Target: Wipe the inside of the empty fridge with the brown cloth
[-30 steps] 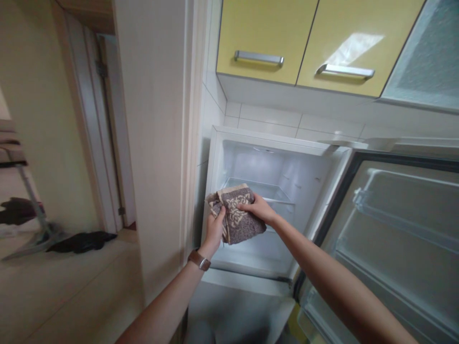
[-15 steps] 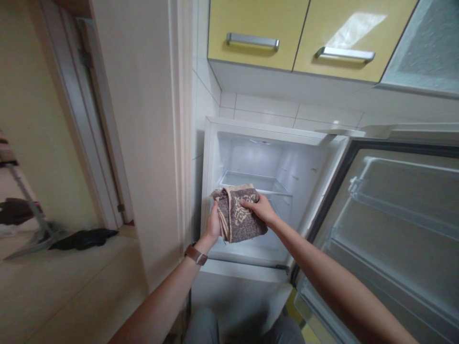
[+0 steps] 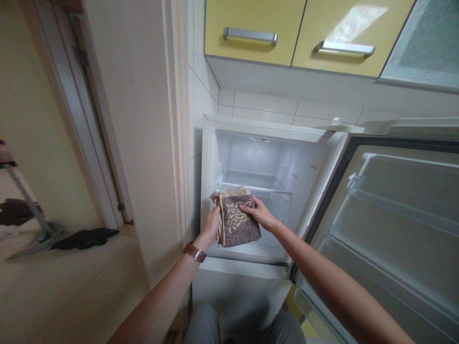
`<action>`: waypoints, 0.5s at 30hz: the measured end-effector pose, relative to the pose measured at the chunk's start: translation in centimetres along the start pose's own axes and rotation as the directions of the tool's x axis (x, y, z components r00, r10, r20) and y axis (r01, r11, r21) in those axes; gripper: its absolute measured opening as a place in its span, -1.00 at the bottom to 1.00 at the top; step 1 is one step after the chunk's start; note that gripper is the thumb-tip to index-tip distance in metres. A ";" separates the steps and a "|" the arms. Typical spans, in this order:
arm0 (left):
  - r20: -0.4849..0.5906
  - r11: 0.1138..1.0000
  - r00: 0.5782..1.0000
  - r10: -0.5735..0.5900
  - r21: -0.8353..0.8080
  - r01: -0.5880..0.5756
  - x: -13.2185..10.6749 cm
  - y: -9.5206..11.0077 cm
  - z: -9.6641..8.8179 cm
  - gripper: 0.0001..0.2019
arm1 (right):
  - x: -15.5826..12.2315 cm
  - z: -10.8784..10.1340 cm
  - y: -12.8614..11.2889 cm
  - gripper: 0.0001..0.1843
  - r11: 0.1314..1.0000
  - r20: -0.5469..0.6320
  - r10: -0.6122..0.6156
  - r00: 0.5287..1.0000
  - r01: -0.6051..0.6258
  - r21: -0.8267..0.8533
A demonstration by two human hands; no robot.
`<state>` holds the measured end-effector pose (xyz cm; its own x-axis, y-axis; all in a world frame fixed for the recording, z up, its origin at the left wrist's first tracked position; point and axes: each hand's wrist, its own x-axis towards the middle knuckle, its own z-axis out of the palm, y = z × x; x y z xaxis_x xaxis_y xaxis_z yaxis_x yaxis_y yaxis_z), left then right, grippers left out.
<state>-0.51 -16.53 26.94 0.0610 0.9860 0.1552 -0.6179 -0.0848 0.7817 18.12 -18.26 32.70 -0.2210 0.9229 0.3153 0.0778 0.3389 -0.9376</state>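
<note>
At frame centre, a folded grey-brown patterned towel [image 3: 236, 220] is gripped upright, long axis vertical, by the left hand [image 3: 212, 224] and right hand [image 3: 258, 214], before the open white refrigerator [image 3: 215, 157].

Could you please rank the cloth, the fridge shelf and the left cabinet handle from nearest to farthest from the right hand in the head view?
1. Cloth: gripped by the right hand, on its left.
2. Shelf: just above, inside the fridge.
3. Cabinet handle: far above, at the top.
</note>
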 end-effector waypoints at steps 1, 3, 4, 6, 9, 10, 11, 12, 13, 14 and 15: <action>0.000 0.999 1.000 -0.031 -0.011 0.031 -0.1 0.0 0.1 -0.53 | 0.0 0.0 0.6 -0.37 0.999 -0.064 -0.028 0.998 0.025 -0.047; -0.007 0.997 0.998 -0.066 -0.039 0.066 -0.2 -0.2 0.4 -0.53 | 0.0 0.2 1.7 -0.29 0.973 -0.277 -0.127 0.952 0.066 -0.220; -0.014 0.997 0.998 -0.068 -0.049 0.068 -0.3 -0.4 0.5 -0.52 | 0.0 0.3 2.2 -0.31 0.943 -0.361 -0.192 0.913 0.071 -0.324; -0.021 0.997 0.998 -0.060 -0.041 0.059 -0.4 -0.9 0.8 -0.50 | -0.3 0.9 3.1 -0.51 0.884 -0.375 -0.260 0.890 0.063 -0.463; -0.010 1.000 1.000 -0.011 0.028 0.011 -0.6 -1.8 1.0 -0.46 | -1.0 1.9 3.7 -0.62 0.868 -0.224 -0.167 0.960 0.036 -0.495; -0.001 0.998 1.000 0.010 0.061 -0.010 -0.7 -2.1 1.0 -0.46 | -1.3 2.2 3.8 -0.63 0.858 -0.203 -0.139 0.969 0.016 -0.514; 0.010 0.995 0.999 0.032 0.094 -0.033 -0.8 -2.3 1.0 -0.47 | -1.4 2.4 3.9 -0.67 0.839 -0.203 -0.128 0.971 -0.003 -0.543; 0.020 0.991 0.998 0.052 0.126 -0.054 -0.9 -2.5 0.9 -0.48 | -1.5 2.5 4.0 -0.71 0.815 -0.210 -0.128 0.969 -0.018 -0.579; 0.030 0.985 0.997 0.067 0.158 -0.071 -1.0 -2.7 0.8 -0.50 | -1.5 2.5 4.2 -0.76 0.792 -0.214 -0.129 0.968 -0.029 -0.610; 0.035 0.978 0.996 0.080 0.188 -0.085 -1.0 -2.8 0.6 -0.53 | -1.5 2.4 4.4 -0.81 0.776 -0.217 -0.124 0.968 -0.042 -0.629; 0.035 0.971 0.995 0.091 0.218 -0.096 -1.0 -3.0 0.4 -0.55 | -1.5 2.3 4.6 -0.84 0.768 -0.224 -0.115 0.968 -0.057 -0.638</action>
<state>1.63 -17.29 24.70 0.0319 0.9686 0.2465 -0.4353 -0.2085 0.8758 16.60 -18.47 27.61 -0.0050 0.8952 0.4457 0.6929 0.3245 -0.6439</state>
